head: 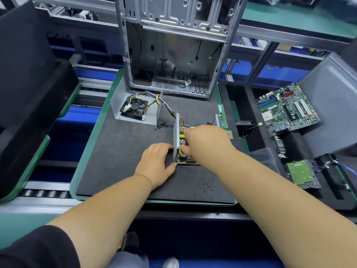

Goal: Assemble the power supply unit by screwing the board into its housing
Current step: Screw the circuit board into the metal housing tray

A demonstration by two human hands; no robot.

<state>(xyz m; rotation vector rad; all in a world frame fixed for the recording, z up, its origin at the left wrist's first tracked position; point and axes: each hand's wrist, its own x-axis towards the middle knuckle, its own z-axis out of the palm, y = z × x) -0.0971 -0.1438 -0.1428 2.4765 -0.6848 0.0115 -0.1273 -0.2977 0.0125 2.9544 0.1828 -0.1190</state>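
Two hands at work in the head view, both close in on the power supply board point(188, 160) lying in its housing point(176, 136) near the middle of the dark worktop point(125, 151). Left hand point(157, 165) flat and spread, fingers straight, pressing against the outside of the upright perforated wall to steady it. Right hand point(204, 142) curled above the board, grip pinching a yellow-handled screwdriver point(180, 152), tip angled down toward the near left corner; screw itself too small to tell.

Likely trouble: tip slipping off the screw head and gouging the board or a nearby component, given the slanted shaft. Also a cross-threaded screw if started at that tilt. Housing could slide on the mat if the left palm eases off. Wire bundle point(168, 107) trailing back to the fan cover point(133, 109) might snag or get trapped under an edge. Loose black screws point(162, 126) lying just beyond the housing, easy to scatter with a stray wrist
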